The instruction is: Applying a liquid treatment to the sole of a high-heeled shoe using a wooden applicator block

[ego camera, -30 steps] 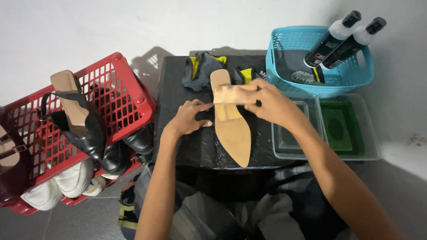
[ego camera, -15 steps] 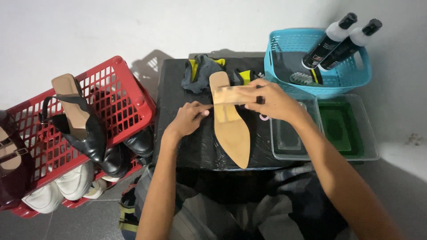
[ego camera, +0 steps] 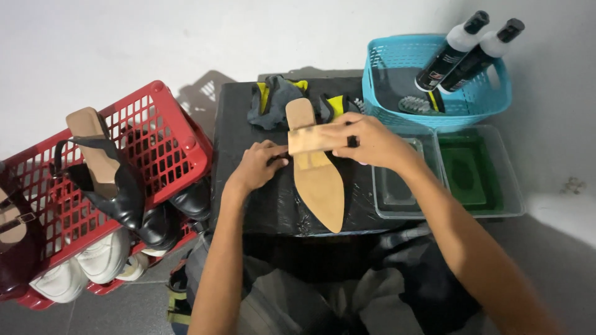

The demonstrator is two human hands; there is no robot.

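Lying sole-down on a black table (ego camera: 248, 205) wrapped in glossy plastic film, a flat tan sandal (ego camera: 318, 180) with a pointed toe and a smooth, matte leather footbed is seen; its toe points toward the person. The sandal's wide tan strap is gripped by the right hand (ego camera: 366, 139), fingers curled closed over it, a dark ring showing on one finger. The left hand (ego camera: 257, 164) is laid at the sandal's left edge, fingers bent against the strap's end; whether it pinches anything cannot be told. Just behind the heel, crumpled grey and yellow cloths (ego camera: 273, 102) are heaped. To the right sit two clear rectangular trays (ego camera: 509, 205), one lined green, and a perforated blue plastic basket (ego camera: 379, 68) holding two dark bottles (ego camera: 462, 49) and a bristle brush (ego camera: 415, 104). To the left, a red lattice basket (ego camera: 167, 133) is filled with dark leather shoes.
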